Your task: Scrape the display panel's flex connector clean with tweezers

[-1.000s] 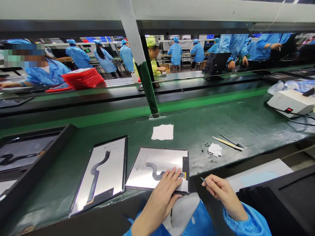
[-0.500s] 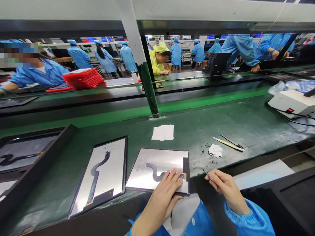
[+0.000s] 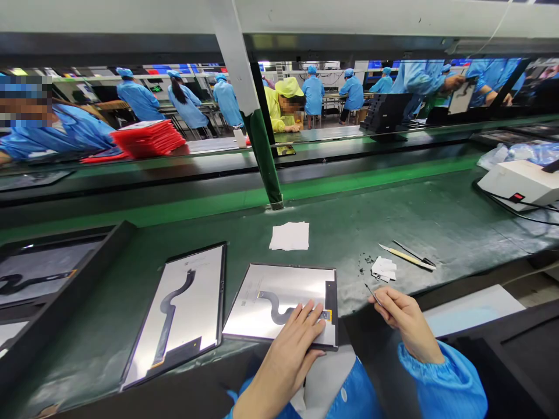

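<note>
The panel point(image 3: 292, 285) lies silver side up at the front of the green bench point(image 3: 327, 218), its near right corner jutting past the bench edge. The left hand point(image 3: 290, 349) rests flat on that corner, fingers extended side by side, thumb apart at the near edge. The right hand point(image 3: 404, 317) pinches a thin dark pick point(image 3: 372, 294) between thumb and fingertips, off the panel's right side, tip pointing away from the wrist. The panel's near left corner sits just beside a second panel point(image 3: 192, 308); whether they touch cannot be told. The gap between them widens toward the back. Left of the second panel, a strip of bench separates it from the black tray point(image 3: 94, 267). Behind the panel lies white paper point(image 3: 289, 235), well short of the post point(image 3: 264, 157). To the right are white scraps point(image 3: 383, 269), then a yellow tool point(image 3: 406, 256).
</note>
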`<state>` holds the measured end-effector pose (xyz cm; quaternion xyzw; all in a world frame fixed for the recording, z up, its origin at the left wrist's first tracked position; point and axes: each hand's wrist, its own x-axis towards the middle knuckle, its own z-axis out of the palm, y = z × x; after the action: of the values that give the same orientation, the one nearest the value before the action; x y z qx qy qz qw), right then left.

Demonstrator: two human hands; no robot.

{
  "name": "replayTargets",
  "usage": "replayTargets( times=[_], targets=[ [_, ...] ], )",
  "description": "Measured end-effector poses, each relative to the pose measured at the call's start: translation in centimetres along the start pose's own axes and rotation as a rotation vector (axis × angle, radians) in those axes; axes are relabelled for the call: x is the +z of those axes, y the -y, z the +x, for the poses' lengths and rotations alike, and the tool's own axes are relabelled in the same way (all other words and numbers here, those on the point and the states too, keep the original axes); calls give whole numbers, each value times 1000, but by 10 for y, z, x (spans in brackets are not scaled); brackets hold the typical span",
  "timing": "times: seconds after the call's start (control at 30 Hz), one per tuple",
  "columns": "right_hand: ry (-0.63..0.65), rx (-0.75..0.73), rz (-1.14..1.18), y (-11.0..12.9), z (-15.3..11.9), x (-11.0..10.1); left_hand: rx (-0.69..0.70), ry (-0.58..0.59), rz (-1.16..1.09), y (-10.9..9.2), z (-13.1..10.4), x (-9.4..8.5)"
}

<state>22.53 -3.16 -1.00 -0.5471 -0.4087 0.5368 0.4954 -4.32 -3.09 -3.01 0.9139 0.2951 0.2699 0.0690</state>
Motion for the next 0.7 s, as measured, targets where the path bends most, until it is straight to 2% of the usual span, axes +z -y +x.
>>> replayTargets(
  times=[0.4,0.7],
  targets=[
    [-86,8,19,16,19,3,-6,-3,-45,0,0,0],
    [-95,-17,31,22,30,1,-1,-4,-29,1,-1,1]
  ],
)
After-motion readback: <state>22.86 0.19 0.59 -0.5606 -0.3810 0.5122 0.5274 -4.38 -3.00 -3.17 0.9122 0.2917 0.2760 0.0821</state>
